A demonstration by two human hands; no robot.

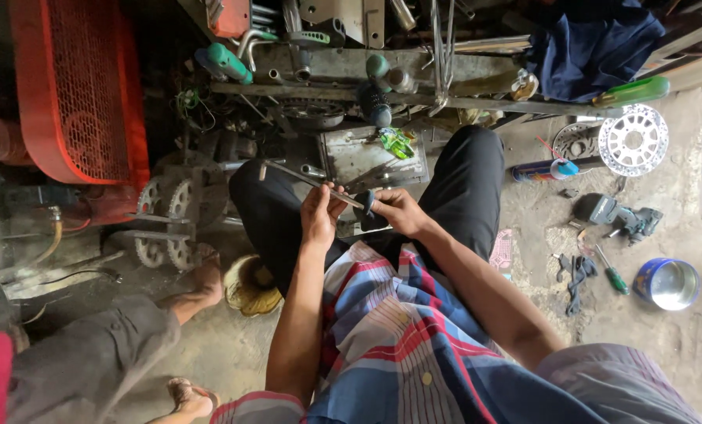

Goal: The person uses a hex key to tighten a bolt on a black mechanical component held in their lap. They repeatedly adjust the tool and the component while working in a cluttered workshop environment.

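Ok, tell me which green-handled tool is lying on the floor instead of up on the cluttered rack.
The small green-handled screwdriver on the concrete floor, lying between the black gloves and the blue tin. The other green-handled tools rest up on the rack.

green-and-yellow packet (397, 142) on the grey metal box (359, 161); labelled blue-red spray can (541, 169) on the floor

Soft daylight falls from the right, brightening the concrete floor (681, 338) and glinting off the brake disc (634, 139). The left side sits dim, with shadow under the red compressor (80, 86). Wide-angle distortion bends the edges; the near shirt (414, 345) is slightly soft.
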